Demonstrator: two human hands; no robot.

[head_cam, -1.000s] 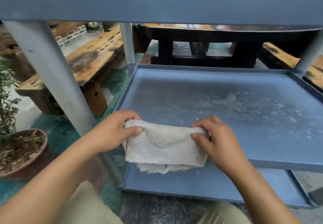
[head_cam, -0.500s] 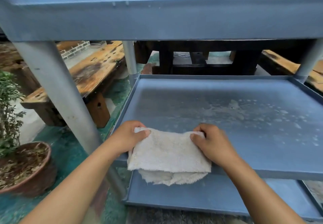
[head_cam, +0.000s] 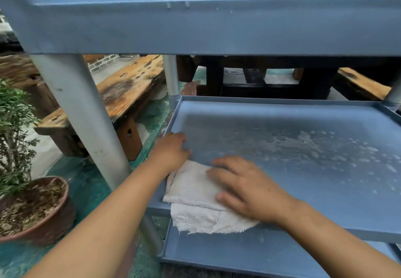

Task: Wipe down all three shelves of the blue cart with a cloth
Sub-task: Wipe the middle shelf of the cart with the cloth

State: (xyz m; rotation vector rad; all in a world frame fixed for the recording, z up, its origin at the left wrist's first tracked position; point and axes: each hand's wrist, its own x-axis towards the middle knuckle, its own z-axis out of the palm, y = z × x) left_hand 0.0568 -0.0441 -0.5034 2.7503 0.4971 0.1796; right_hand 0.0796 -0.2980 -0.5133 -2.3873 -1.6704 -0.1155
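The blue cart fills the view: its top shelf [head_cam: 217,24] crosses above, the middle shelf [head_cam: 293,130] lies in front of me, and the bottom shelf [head_cam: 217,254] shows below. A folded white cloth [head_cam: 195,193] lies on the middle shelf's near-left corner and hangs over the front edge. My right hand [head_cam: 245,188] presses flat on the cloth, fingers spread. My left hand [head_cam: 171,149] rests on the shelf's left edge, touching the cloth's far-left corner. Pale dusty spots and smears cover the right part of the middle shelf.
A grey cart post [head_cam: 82,121] stands just left of my left arm. A potted plant [head_cam: 26,191] sits on the green floor at left. Worn wooden benches [head_cam: 121,91] and a dark table [head_cam: 271,80] stand behind the cart.
Both hands held the cloth up at the shelf's front edge; now the cloth lies flat on the middle shelf. My right hand has opened flat on it and my left has slid to the shelf's left rim.
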